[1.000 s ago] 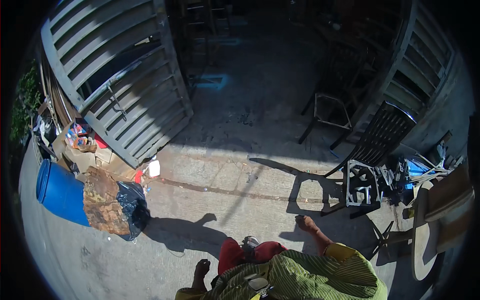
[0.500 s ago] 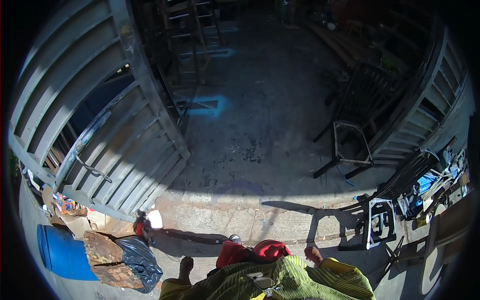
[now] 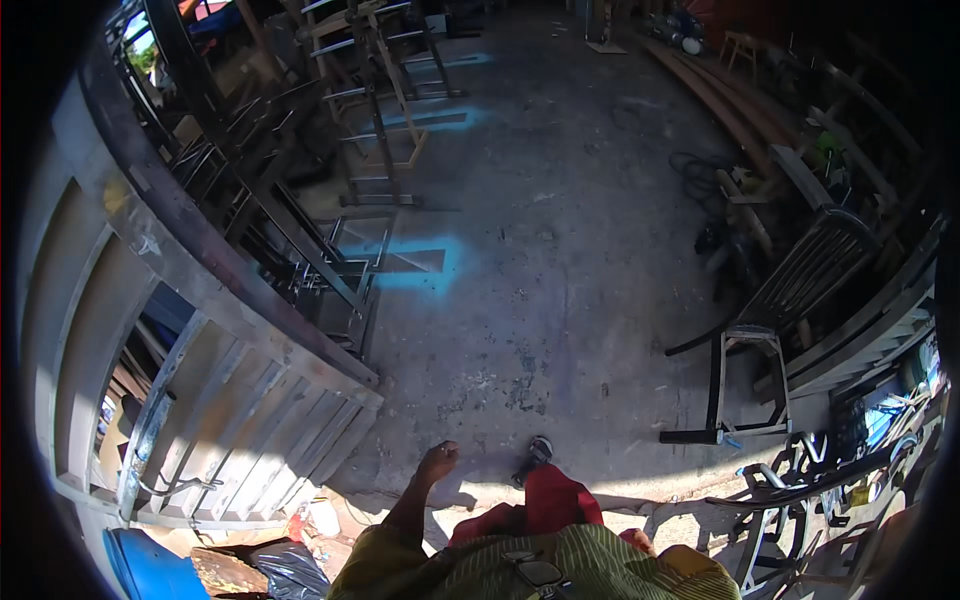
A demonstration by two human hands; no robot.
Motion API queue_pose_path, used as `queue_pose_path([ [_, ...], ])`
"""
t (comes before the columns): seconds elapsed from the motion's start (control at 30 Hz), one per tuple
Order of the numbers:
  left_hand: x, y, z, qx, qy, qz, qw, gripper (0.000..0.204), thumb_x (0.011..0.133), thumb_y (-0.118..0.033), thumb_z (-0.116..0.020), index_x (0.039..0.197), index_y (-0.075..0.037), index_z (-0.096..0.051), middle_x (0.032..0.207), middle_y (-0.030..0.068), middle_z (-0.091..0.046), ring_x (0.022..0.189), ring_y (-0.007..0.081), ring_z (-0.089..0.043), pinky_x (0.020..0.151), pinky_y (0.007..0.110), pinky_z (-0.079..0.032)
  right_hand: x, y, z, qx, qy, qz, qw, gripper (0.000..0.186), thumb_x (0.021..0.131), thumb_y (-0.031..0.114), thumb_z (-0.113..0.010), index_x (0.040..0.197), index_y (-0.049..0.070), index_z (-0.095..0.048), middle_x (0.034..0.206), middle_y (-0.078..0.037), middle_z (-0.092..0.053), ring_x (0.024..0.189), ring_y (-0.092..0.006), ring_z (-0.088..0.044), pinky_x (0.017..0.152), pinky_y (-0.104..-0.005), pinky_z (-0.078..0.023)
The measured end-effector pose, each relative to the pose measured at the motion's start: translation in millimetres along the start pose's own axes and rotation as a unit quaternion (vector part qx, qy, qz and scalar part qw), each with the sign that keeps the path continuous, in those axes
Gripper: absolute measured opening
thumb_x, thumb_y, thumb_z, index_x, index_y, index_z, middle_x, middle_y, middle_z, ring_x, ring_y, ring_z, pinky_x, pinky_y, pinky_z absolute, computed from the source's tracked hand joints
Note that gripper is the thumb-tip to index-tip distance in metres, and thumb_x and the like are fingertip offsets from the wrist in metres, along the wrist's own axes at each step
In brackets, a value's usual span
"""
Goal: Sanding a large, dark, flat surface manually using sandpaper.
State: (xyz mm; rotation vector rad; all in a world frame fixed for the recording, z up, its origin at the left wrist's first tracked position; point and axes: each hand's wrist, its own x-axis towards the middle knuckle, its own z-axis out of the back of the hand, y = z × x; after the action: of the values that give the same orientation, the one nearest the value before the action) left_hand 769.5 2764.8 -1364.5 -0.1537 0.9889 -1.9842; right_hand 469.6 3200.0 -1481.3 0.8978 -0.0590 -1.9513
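Observation:
My left hand [image 3: 437, 460] hangs over the threshold at lower centre, its fingers curled in; whether anything is inside them I cannot make out. My right hand [image 3: 637, 542] is low at the lower right, mostly hidden beside the yellow-green striped clothing [image 3: 480, 575], its fingers too unclear to read. My red-clad legs and shoe [image 3: 540, 450] show between the hands. A grey slatted metal gate [image 3: 190, 400] stands left of my left hand. To the right, a dark slat-backed chair frame [image 3: 808, 262] stands inside the doorway.
Metal and wooden frames [image 3: 380, 150] line the shaded interior's left, beside blue spray marks [image 3: 425, 258] on the concrete floor [image 3: 540, 220]. Long boards [image 3: 715, 95] lie at right. Behind me are a blue barrel [image 3: 150, 565], a black bag [image 3: 285, 570] and stacked chair parts [image 3: 790, 510].
I have moved forward to the doorway; the gates, chairs and barrel slid down and outward in view, and more of the interior shows. My left hand has swung forward; a foot has stepped onto the shaded floor.

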Motion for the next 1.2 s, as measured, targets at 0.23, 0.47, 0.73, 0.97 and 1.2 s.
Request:
queue_pose_path([
  [0.23, 43.3, 7.3, 36.9, 0.149, 0.112, 0.067, 0.980, 0.027, 0.078, -0.026, -0.044, 0.093, -0.008, -0.057, 0.097, 0.0134, -0.058, 0.089, 0.0320, -0.054, 0.076, 0.040, -0.044, 251.9, 41.6, 280.1, 0.307, -0.261, -0.005, 0.915, 0.012, 0.075, 0.008, -0.047, 0.080, 0.002, -0.057, 0.074, -0.016, -0.057, 0.071, -0.0303, -0.056, 0.062, -0.0323, -0.044],
  [0.47, 151.1, -33.0, 66.1, 0.118, 0.156, 0.261, 0.945, 0.033, 0.077, -0.035, -0.044, 0.096, -0.013, -0.059, 0.097, 0.0127, -0.059, 0.094, 0.0307, -0.054, 0.080, 0.038, -0.043, 410.5, 81.2, 385.3, 0.364, -0.189, 0.079, 0.909, 0.017, 0.080, 0.013, -0.044, 0.090, 0.005, -0.056, 0.063, -0.001, -0.048, 0.057, -0.0117, -0.049, 0.052, -0.0267, -0.044],
  [0.73, 403.9, -93.5, 95.0, 0.144, 0.155, 0.186, 0.959, 0.030, 0.075, -0.031, -0.047, 0.095, -0.012, -0.059, 0.093, 0.0135, -0.060, 0.088, 0.0336, -0.055, 0.077, 0.038, -0.044, 436.0, 5.2, 460.3, -0.051, -0.048, 0.005, 0.997, 0.018, 0.075, 0.016, -0.045, 0.078, 0.006, -0.059, 0.080, -0.015, -0.060, 0.072, -0.0282, -0.058, 0.061, -0.0369, -0.047],
  [0.97, 685.8, -289.0, 89.3, -0.024, 0.088, 0.017, 0.996, 0.028, 0.081, -0.027, -0.043, 0.096, -0.007, -0.054, 0.093, 0.0211, -0.056, 0.089, 0.0344, -0.053, 0.076, 0.040, -0.043, 428.9, -61.2, 470.9, 0.286, -0.145, -0.268, 0.908, 0.020, 0.073, 0.013, -0.041, 0.064, 0.006, -0.057, 0.068, -0.014, -0.059, 0.054, -0.0282, -0.058, 0.056, -0.0387, -0.047],
  [1.2, 822.5, -356.6, 86.4, 0.018, 0.157, -0.177, 0.971, 0.030, 0.082, -0.027, -0.045, 0.100, -0.005, -0.054, 0.099, 0.0164, -0.056, 0.091, 0.0327, -0.053, 0.080, 0.038, -0.041, 541.8, -134.8, 450.6, 0.134, -0.044, -0.105, 0.984, 0.009, 0.063, 0.014, -0.051, 0.065, 0.008, -0.057, 0.075, -0.011, -0.059, 0.073, -0.0276, -0.057, 0.064, -0.0380, -0.046],
])
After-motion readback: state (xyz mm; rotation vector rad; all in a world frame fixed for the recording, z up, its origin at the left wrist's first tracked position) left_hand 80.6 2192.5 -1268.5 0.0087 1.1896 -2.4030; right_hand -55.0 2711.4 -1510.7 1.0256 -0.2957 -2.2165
